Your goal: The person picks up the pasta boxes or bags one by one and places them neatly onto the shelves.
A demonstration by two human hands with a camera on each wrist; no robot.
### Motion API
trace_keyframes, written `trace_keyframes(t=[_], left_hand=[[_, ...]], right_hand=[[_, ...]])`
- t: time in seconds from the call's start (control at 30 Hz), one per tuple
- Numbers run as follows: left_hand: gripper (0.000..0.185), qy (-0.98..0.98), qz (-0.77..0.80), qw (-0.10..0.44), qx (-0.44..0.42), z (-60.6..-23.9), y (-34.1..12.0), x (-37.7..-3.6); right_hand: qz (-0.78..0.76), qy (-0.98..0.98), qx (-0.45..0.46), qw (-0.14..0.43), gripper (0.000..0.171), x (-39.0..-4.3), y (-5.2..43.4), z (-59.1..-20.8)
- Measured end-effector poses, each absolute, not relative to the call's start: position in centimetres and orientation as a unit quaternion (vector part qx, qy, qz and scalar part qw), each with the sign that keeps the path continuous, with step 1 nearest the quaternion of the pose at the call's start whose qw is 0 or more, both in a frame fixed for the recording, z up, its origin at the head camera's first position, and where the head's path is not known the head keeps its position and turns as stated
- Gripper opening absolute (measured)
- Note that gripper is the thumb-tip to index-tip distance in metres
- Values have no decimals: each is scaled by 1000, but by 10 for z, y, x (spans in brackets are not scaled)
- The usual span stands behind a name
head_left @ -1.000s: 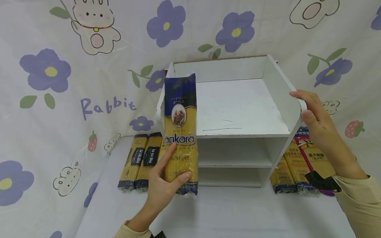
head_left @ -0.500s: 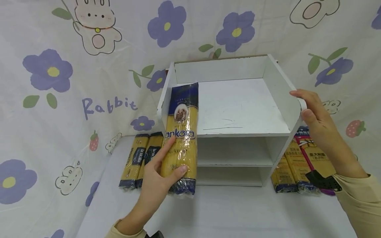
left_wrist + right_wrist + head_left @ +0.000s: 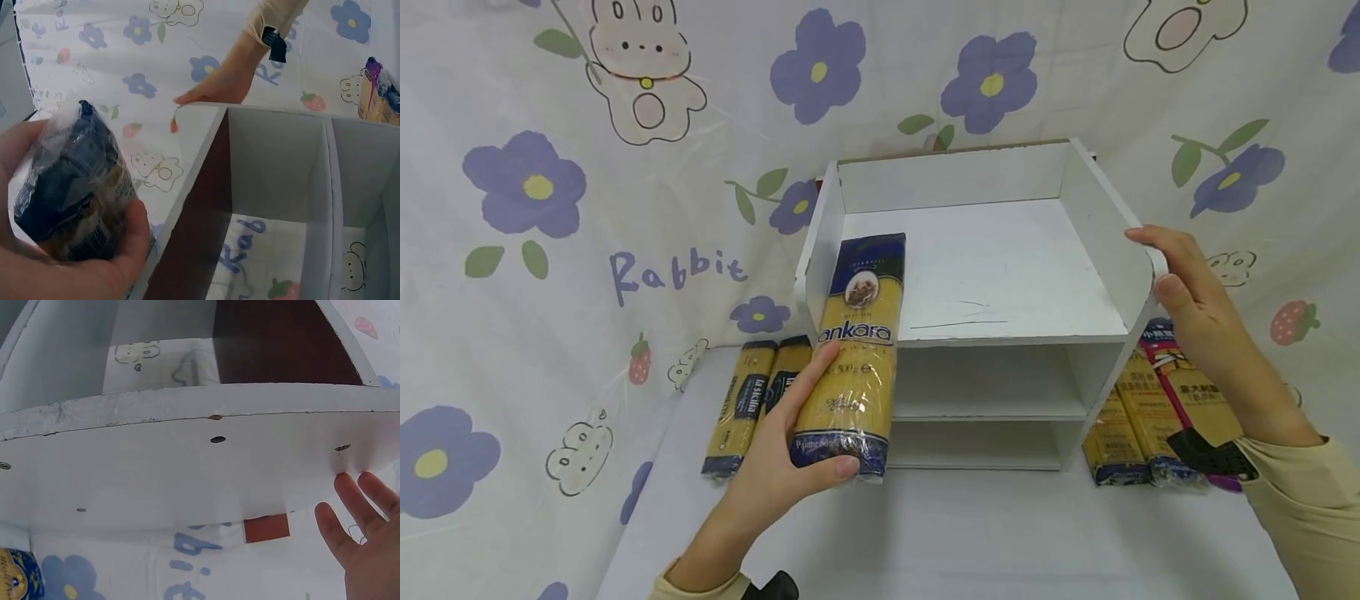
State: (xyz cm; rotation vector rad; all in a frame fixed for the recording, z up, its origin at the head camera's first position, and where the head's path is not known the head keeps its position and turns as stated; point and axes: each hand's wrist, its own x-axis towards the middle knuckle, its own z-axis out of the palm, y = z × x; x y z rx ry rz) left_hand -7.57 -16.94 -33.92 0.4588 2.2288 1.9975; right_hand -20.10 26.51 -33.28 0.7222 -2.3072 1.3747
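My left hand (image 3: 782, 458) grips a spaghetti pack (image 3: 857, 358) by its lower end, thumb across the front and fingers along the left side. The pack is yellow with dark blue ends and "ankara" lettering. Its upper end overlaps the top tier of the white shelf (image 3: 1000, 267), close to the left side panel. In the left wrist view the crinkled blue end (image 3: 75, 169) of the pack faces the camera. At the shelf's front right corner, my right hand (image 3: 1202, 308) holds the side panel's edge with thumb and index finger; other fingers lie straight against its outer face in the right wrist view.
Left of the shelf lie two "la sicilia" pasta packs (image 3: 741, 412), one partly hidden by my left hand. More yellow pasta packs (image 3: 1138, 425) lie right of it, partly behind my right forearm. A patterned cloth (image 3: 662, 200) hangs behind.
My left hand has moved left and slightly down with the spaghetti pack. The pack's top end has dropped and swung slightly right, so it tilts over the top tier. My right hand stays put.
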Motion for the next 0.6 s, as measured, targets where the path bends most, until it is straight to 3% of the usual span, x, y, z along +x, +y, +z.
trace_keyframes(t=[0.6], left_hand=[[78,759,632,-23,156,-347,-164,-92]], right_hand=[[501,-801,273,181,45,-203,264,-335]])
